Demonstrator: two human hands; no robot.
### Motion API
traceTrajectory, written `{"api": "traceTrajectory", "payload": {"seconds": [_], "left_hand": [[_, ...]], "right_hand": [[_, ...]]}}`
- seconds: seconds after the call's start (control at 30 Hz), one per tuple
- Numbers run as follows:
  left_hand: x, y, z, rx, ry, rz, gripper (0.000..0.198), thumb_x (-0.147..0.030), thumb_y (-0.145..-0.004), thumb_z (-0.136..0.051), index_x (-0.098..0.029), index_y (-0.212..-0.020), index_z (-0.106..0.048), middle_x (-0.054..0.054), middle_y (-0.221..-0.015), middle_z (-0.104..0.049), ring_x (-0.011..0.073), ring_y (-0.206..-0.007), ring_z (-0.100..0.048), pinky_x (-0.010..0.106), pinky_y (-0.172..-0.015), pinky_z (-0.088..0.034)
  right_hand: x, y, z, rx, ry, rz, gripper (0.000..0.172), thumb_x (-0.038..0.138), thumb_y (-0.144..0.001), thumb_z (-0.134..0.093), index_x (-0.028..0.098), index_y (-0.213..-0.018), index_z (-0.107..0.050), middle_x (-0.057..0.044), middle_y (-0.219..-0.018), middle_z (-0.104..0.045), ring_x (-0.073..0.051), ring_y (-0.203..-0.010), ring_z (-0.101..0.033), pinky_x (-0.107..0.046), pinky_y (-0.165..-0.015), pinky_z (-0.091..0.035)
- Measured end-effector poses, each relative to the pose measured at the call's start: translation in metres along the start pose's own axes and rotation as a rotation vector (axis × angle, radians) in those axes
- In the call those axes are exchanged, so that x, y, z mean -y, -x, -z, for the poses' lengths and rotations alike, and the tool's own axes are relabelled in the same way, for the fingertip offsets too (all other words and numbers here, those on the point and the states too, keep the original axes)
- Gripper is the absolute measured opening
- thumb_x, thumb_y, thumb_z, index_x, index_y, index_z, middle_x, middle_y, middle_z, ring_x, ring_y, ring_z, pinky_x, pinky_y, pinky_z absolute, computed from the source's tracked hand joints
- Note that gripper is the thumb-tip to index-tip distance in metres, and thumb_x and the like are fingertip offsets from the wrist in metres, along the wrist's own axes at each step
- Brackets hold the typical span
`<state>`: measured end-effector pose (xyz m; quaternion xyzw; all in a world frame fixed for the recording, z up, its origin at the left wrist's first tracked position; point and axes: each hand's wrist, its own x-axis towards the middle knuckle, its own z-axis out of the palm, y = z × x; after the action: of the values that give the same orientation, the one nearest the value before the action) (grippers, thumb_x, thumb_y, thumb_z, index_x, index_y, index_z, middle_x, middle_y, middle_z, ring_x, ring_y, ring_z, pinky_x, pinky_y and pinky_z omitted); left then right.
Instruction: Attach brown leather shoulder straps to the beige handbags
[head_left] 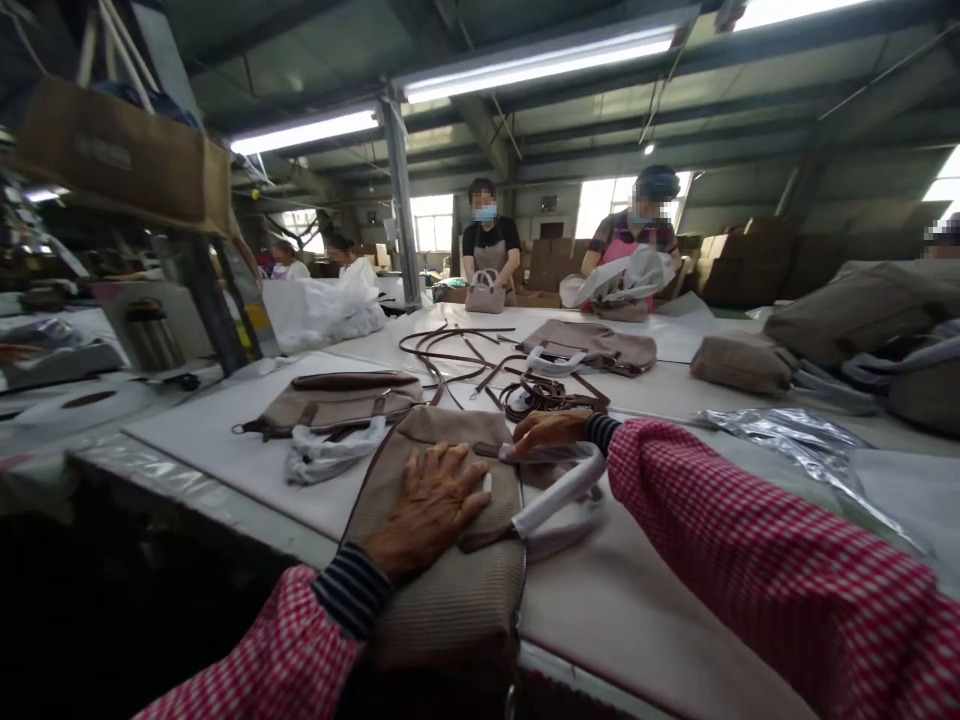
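A taupe ribbed handbag (450, 590) lies on the white table (637, 610) right in front of me. My left hand (427, 505) rests flat on top of it, fingers stretched out. My right hand (547, 432) reaches across to the bag's far end, fingers curled at the spot where its white-wrapped handle (559, 492) joins; I cannot make out what they grip. Both sleeves are red-and-white check with striped cuffs.
More taupe bags (337, 400) (592, 345), brown straps (457, 355) and crumpled white wrapping (326, 450) lie across the table. Clear plastic film (795, 440) and stacked bags (862, 310) sit at right. Two masked people (491, 240) (637, 235) work at the far side.
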<state>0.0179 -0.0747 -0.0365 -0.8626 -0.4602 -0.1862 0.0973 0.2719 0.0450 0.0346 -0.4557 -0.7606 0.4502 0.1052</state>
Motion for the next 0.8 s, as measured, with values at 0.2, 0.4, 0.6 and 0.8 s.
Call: {"api": "traceTrajectory", "payload": {"seconds": [0.2,0.4,0.6,0.8], "left_hand": [[0.052,0.033,0.035,-0.187,0.018,-0.063,0.045,-0.045,-0.100,-0.054,-0.035,-0.144,-0.056,0.008,-0.150,-0.057,0.0331,-0.142,-0.047,0.057,-0.117,-0.040],[0.115,0.068,0.040,-0.059,0.462,0.450,0.053,-0.059,-0.089,-0.063,-0.036,-0.137,-0.061,0.008,-0.145,-0.062,0.0375,-0.134,-0.059,0.060,-0.111,-0.049],[0.109,0.045,0.052,-0.336,1.051,0.691,0.071,-0.058,-0.072,-0.080,-0.028,-0.133,-0.060,0.011,-0.131,-0.068,0.0355,-0.118,-0.069,0.045,-0.084,-0.065],[0.159,0.002,0.055,-0.376,0.618,0.583,0.052,-0.057,-0.090,-0.055,-0.019,-0.126,-0.060,0.015,-0.125,-0.068,0.0308,-0.107,-0.071,0.049,-0.083,-0.063]], "right_hand": [[-0.009,0.000,-0.030,0.009,-0.069,-0.051,0.046,0.058,-0.071,-0.082,0.014,-0.076,-0.070,-0.001,-0.070,-0.062,-0.012,-0.058,-0.052,-0.026,-0.053,-0.040],[-0.010,0.020,-0.066,0.018,-0.405,-0.018,0.038,0.047,-0.068,-0.084,0.014,-0.081,-0.069,0.001,-0.061,-0.060,-0.008,-0.047,-0.048,-0.020,-0.041,-0.032],[0.029,0.027,-0.047,-0.267,-0.474,0.191,0.027,0.036,-0.071,-0.079,0.014,-0.073,-0.063,0.002,-0.053,-0.053,-0.007,-0.043,-0.042,-0.021,-0.041,-0.028],[0.048,0.017,0.068,-1.071,-0.180,0.193,0.033,0.048,-0.089,-0.066,0.018,-0.077,-0.065,-0.013,-0.072,-0.064,-0.016,-0.056,-0.059,-0.031,-0.052,-0.043]]}}
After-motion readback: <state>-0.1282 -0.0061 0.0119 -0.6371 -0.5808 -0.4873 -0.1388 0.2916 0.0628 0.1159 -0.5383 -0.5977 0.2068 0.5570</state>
